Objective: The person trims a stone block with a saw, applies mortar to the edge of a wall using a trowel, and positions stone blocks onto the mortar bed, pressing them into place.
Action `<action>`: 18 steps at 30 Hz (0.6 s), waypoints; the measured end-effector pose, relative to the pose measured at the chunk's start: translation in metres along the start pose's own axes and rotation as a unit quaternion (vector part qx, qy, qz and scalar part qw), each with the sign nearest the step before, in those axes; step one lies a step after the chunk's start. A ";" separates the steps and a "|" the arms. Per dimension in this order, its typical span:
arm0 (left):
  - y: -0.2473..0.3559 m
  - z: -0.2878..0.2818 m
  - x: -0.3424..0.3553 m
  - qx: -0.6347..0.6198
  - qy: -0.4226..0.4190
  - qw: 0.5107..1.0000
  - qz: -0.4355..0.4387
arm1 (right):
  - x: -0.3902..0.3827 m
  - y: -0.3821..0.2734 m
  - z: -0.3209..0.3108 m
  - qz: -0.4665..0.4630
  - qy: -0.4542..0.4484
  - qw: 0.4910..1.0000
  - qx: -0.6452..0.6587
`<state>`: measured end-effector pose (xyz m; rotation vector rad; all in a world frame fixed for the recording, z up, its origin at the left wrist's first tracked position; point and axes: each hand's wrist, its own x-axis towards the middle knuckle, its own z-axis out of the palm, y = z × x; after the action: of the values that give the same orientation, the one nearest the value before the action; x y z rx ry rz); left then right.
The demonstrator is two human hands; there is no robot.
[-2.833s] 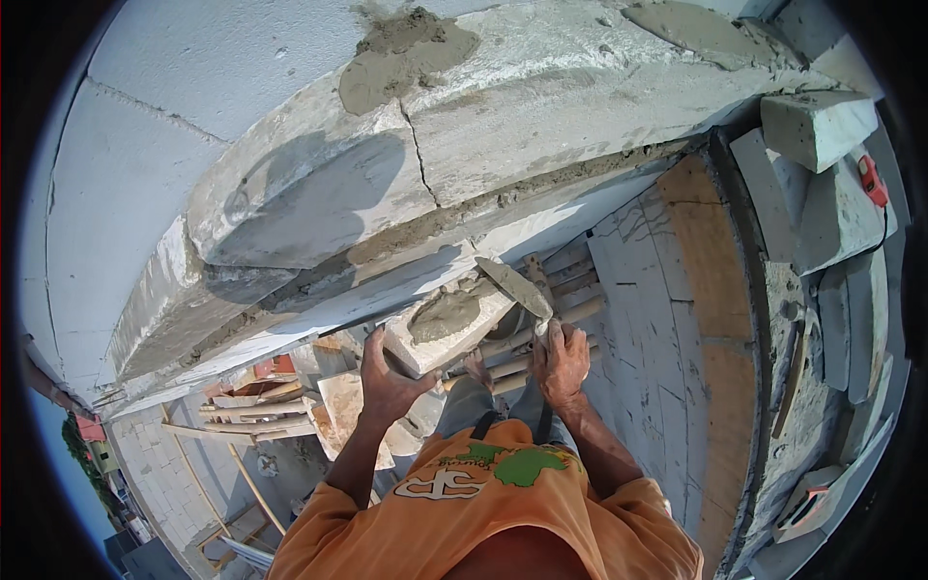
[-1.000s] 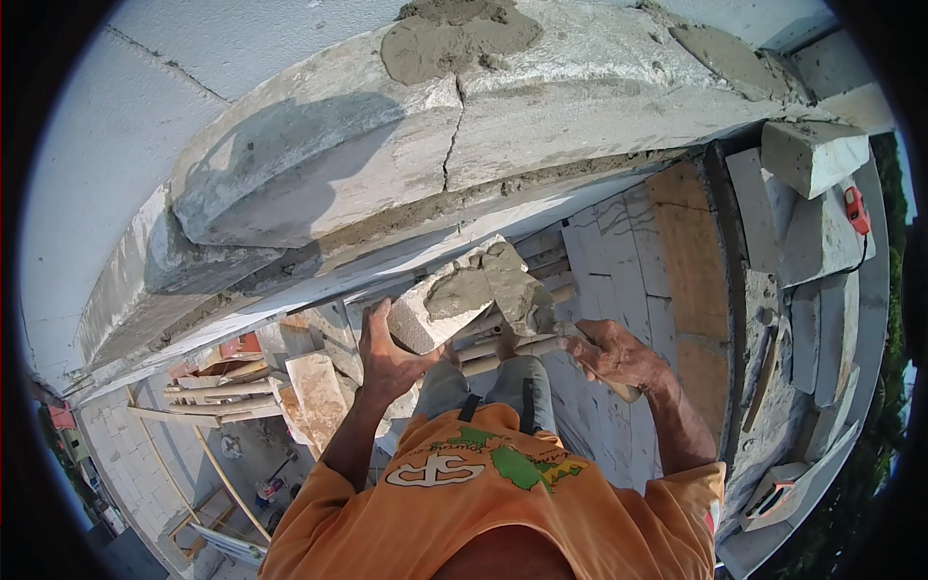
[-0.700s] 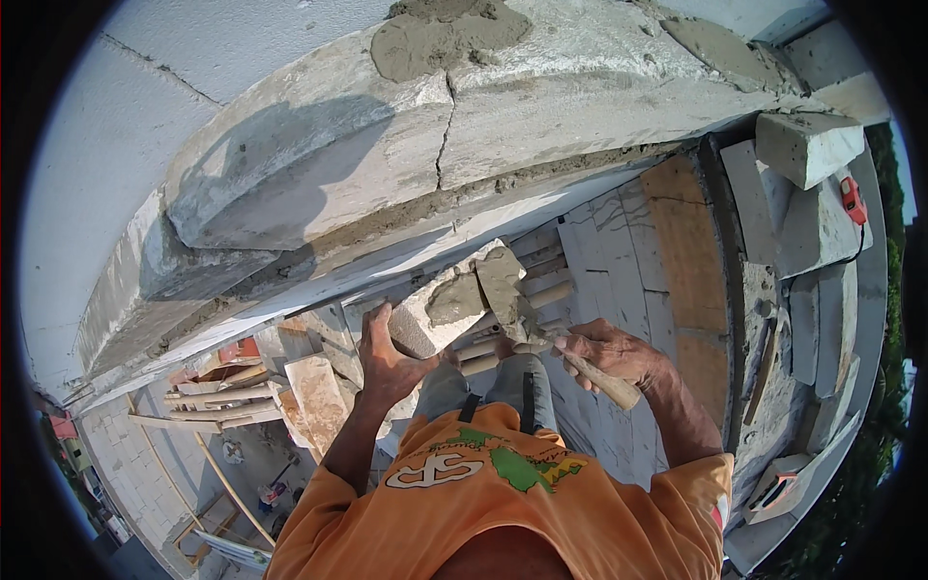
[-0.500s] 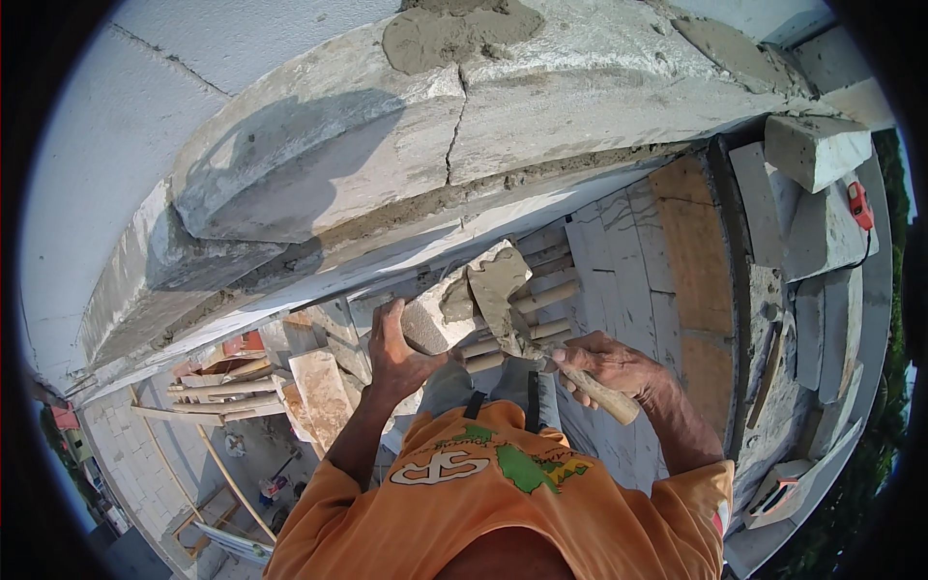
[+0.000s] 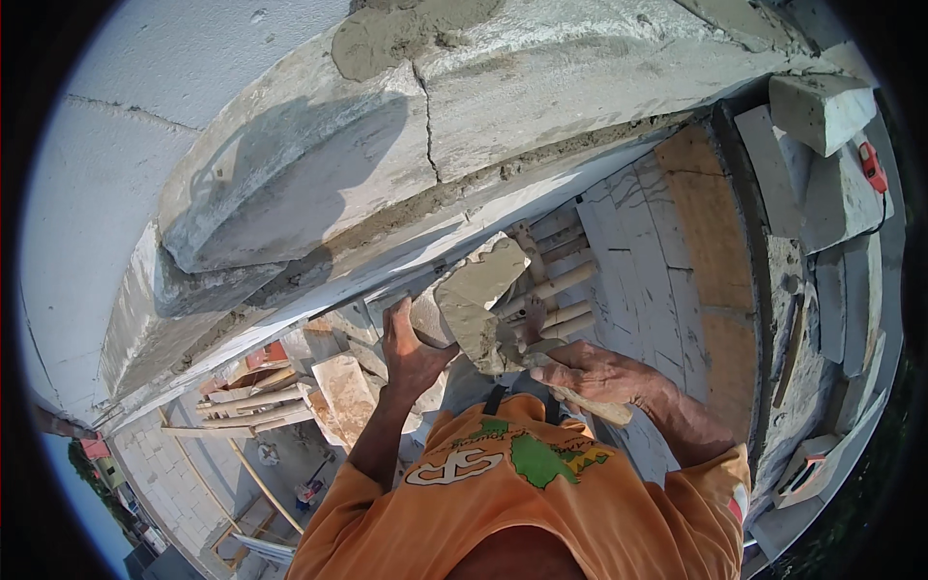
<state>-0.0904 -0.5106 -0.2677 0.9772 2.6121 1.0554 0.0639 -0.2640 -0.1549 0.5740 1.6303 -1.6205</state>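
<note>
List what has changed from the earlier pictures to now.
The trowel has moved along the block from its far end toward the left hand; mortar, earlier a central patch, now spreads to that far end. Nothing was newly gripped or released: the left hand still holds the block, the right hand the trowel. The red device stayed put.

Trowel (image 5: 476, 334) against pale block (image 5: 430, 317)

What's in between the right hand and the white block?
Only the trowel: the right hand grips its handle, and its mortar-smeared blade reaches to the white block in the left hand. Nothing else visible stands between them.
</note>
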 end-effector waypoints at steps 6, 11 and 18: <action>-0.023 0.013 -0.001 -0.020 -0.012 0.997 -0.077 | -0.006 0.053 -0.007 -0.040 0.020 0.997 -0.062; -0.054 0.018 0.001 -0.138 -0.057 0.977 -0.151 | 0.029 0.160 -0.052 0.067 0.114 0.985 -0.109; -0.095 0.045 -0.008 -0.042 -0.076 0.980 -0.179 | 0.272 0.370 -0.050 0.083 0.238 0.936 -0.245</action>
<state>-0.1164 -0.5416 -0.3648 0.5160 2.4688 0.9500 0.1694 -0.2318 -0.6031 0.8503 2.1754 -0.9316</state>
